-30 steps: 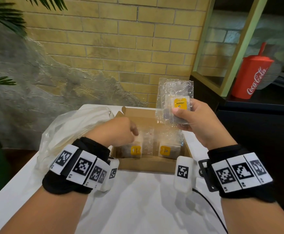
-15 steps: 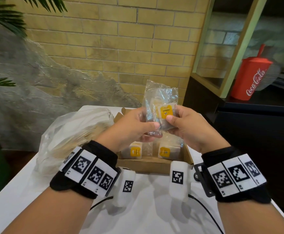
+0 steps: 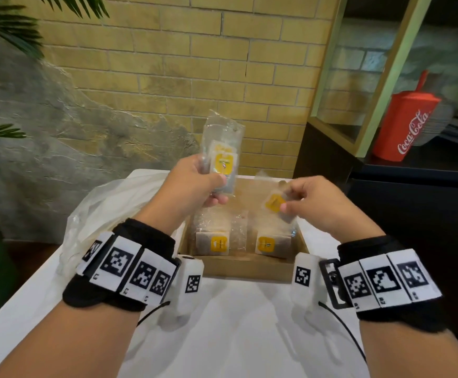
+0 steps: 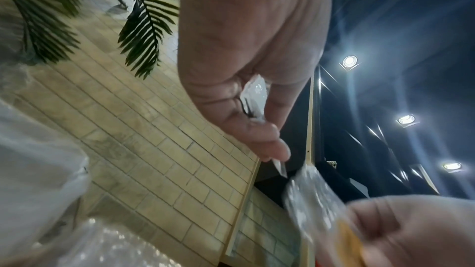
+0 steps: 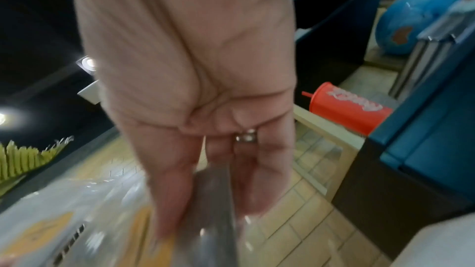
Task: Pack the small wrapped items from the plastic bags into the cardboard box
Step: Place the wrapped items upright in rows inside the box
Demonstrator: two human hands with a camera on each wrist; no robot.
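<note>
Packets in the box (image 3: 245, 271) are showing blurred; left hand (image 3: 192, 184) is gripping one packet (image 3: 223, 156), right hand (image 3: 317, 203) is pinching another (image 3: 275, 203).

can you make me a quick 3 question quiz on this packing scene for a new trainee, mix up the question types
1. True or false: the left hand is empty.
2. Multiple choice: where is the packet pinched by the right hand?
A. lying flat on the table
B. above the open cardboard box
C. inside the large plastic bag
3. Short answer: how many yellow-labelled packets already in the box show plainly in the head view?

Key
1. False: it holds a clear packet upright.
2. B
3. Two, side by side: one on the left and one on the right.
</note>
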